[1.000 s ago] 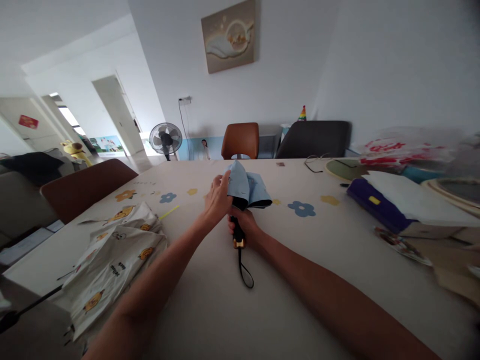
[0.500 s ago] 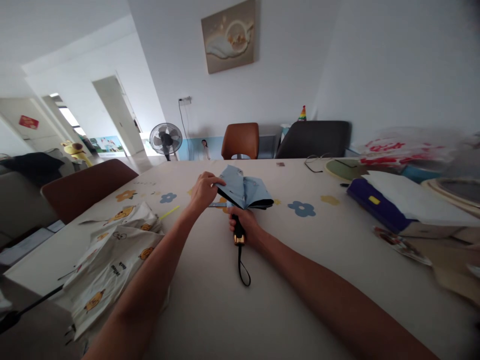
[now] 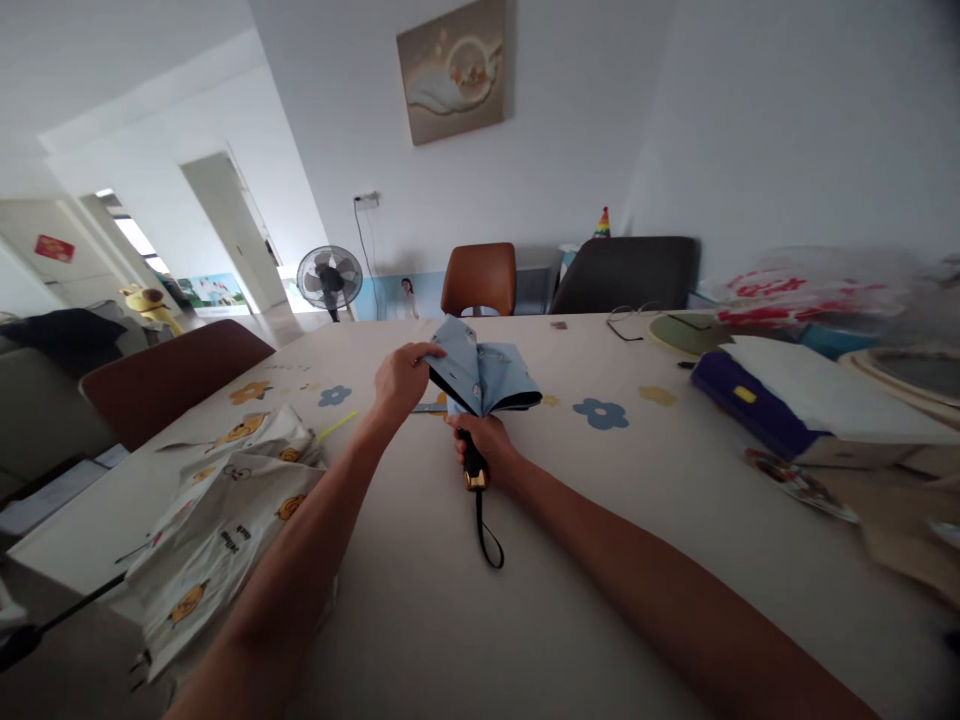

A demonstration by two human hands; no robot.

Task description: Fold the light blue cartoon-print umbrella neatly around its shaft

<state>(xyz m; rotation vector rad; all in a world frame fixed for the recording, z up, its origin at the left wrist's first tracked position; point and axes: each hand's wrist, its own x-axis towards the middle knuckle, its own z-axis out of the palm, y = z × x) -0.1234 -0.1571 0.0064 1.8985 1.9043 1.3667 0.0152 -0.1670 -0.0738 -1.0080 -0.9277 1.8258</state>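
Observation:
A light blue folding umbrella (image 3: 510, 378) with a black underside is held over the table, its canopy collapsed in loose folds. My right hand (image 3: 491, 445) is closed around the top of its black handle, which ends in a gold band and a black wrist loop hanging toward me. At the canopy's left edge, my left hand (image 3: 405, 375) pinches a fold of the blue fabric. A second umbrella (image 3: 232, 510), cream with yellow duck prints, lies loosely folded on the table left of my left forearm.
The white table (image 3: 420, 600) has printed flowers. To the right lie a purple box (image 3: 750, 400), eyeglasses (image 3: 626, 325), a plastic bag (image 3: 787, 290) and round hoops. Chairs (image 3: 480, 278) stand along the far and left sides, with a fan (image 3: 328, 278) behind.
The canopy's folds have shifted slightly, and its left flap stands a little higher with my left hand still on it. My right hand keeps its grip on the handle.

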